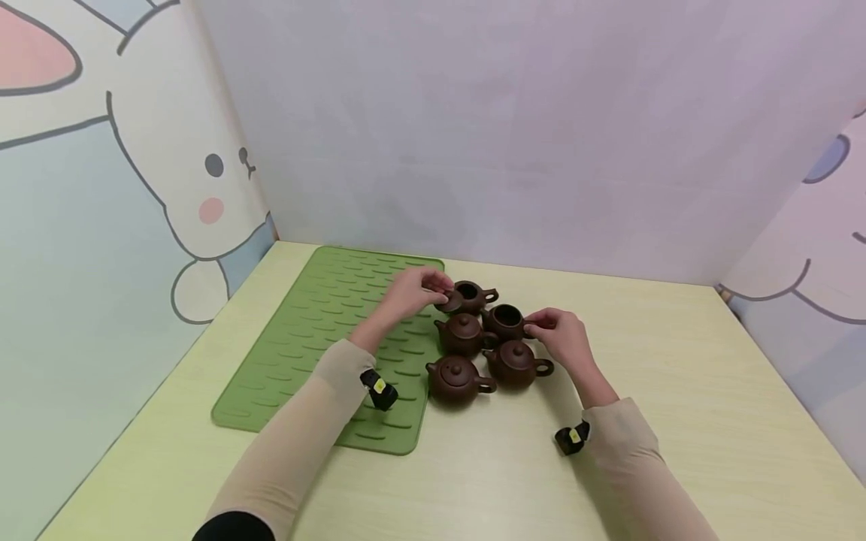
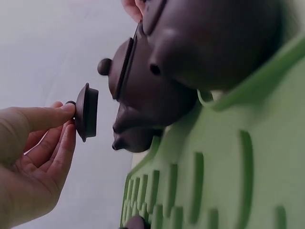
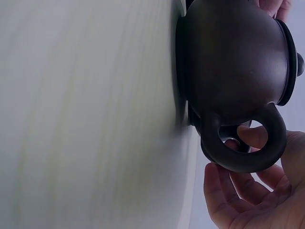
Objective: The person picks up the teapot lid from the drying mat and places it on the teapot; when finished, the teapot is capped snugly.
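Small dark brown teapots stand close together by the right edge of a green mat [image 1: 352, 338]. My left hand [image 1: 409, 289] pinches a teapot lid [image 2: 86, 113] by its knob, off to the side of the pots in the left wrist view. Beside it is the rear open teapot [image 1: 482, 299]. My right hand [image 1: 561, 334] pinches the handle of another open teapot [image 1: 504, 330], partly hidden behind a lidded teapot [image 3: 233, 62] in the right wrist view. Lids sit on the middle-left teapot [image 1: 463, 336], the front-left teapot [image 1: 453, 382] and the front-right teapot [image 1: 516, 367].
The ridged mat lies on a pale wooden table [image 1: 676, 391]. A plain light backdrop [image 1: 507, 150] rises behind, with cartoon-printed panels [image 1: 135, 225] at both sides. A small dark rounded thing [image 2: 136, 223], of unclear kind, shows at the bottom of the left wrist view.
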`<state>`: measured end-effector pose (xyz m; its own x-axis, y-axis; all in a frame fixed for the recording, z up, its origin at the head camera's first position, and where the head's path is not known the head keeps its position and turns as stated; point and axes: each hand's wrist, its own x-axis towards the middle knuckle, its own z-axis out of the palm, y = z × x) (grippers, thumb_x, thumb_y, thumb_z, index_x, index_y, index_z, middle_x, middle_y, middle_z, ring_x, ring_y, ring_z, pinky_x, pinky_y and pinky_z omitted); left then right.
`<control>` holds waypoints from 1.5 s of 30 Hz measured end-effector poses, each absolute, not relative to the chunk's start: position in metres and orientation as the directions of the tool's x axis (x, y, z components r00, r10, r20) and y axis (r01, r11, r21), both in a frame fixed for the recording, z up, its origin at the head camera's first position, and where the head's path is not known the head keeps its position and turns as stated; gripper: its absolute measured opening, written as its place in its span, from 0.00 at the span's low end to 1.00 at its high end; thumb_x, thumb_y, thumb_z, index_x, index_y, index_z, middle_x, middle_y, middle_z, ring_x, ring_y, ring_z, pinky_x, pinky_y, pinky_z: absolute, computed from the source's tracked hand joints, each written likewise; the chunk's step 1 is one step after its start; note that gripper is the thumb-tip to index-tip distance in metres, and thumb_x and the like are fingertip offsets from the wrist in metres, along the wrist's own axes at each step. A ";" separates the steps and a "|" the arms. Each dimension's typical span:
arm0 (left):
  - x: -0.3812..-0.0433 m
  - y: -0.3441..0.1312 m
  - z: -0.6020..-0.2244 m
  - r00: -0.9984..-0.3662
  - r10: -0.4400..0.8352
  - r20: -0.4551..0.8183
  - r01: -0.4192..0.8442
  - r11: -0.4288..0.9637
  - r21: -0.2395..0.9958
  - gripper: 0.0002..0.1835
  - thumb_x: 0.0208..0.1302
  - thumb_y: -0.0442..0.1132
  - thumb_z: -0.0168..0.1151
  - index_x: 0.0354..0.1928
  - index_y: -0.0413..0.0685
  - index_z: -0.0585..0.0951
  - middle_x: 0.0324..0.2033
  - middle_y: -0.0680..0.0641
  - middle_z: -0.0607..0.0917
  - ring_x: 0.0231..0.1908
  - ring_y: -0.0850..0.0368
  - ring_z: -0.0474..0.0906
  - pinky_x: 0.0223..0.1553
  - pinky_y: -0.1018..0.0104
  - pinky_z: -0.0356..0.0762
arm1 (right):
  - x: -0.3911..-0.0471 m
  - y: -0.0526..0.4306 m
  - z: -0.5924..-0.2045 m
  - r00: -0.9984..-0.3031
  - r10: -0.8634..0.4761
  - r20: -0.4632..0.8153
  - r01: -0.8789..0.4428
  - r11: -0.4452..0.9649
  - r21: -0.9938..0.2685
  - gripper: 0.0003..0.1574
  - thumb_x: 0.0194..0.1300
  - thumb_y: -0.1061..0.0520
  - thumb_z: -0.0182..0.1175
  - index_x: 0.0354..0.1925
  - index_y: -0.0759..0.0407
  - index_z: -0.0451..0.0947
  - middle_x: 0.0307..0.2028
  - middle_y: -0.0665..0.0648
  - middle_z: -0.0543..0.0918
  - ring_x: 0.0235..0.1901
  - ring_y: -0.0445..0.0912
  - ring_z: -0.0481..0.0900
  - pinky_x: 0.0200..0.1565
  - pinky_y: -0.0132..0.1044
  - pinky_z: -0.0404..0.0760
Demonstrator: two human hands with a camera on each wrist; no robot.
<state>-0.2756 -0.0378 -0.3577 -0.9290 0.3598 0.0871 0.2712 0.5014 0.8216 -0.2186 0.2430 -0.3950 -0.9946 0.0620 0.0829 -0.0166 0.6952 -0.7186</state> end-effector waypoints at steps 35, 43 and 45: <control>-0.272 0.059 -0.364 -0.858 0.510 0.056 0.369 0.539 0.757 0.08 0.64 0.32 0.67 0.44 0.48 0.86 0.42 0.50 0.89 0.43 0.58 0.85 0.47 0.69 0.82 | -0.213 0.243 -0.401 -0.996 0.066 0.052 0.009 0.696 -0.718 0.10 0.65 0.59 0.65 0.43 0.64 0.86 0.39 0.62 0.89 0.40 0.50 0.85 0.39 0.33 0.78; -0.268 0.063 -0.369 -0.865 0.498 0.065 0.373 0.550 0.747 0.07 0.64 0.31 0.67 0.42 0.49 0.85 0.40 0.50 0.88 0.42 0.58 0.83 0.48 0.68 0.82 | -0.211 0.241 -0.399 -0.994 0.072 0.088 -0.015 0.683 -0.730 0.08 0.64 0.61 0.65 0.41 0.63 0.86 0.36 0.60 0.90 0.37 0.49 0.85 0.38 0.35 0.79; -0.269 0.065 -0.366 -0.863 0.500 0.071 0.381 0.551 0.742 0.07 0.65 0.31 0.66 0.43 0.49 0.85 0.41 0.50 0.88 0.43 0.58 0.83 0.48 0.67 0.82 | -0.212 0.243 -0.396 -0.993 0.064 0.095 -0.025 0.686 -0.727 0.08 0.64 0.61 0.65 0.41 0.63 0.86 0.36 0.60 0.89 0.37 0.49 0.85 0.38 0.34 0.79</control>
<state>-0.2692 0.0645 -0.3662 -0.8628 0.5005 0.0710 0.3808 0.5512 0.7424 -0.2119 0.2430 -0.3964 -0.9935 0.0638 0.0947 -0.0253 0.6859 -0.7273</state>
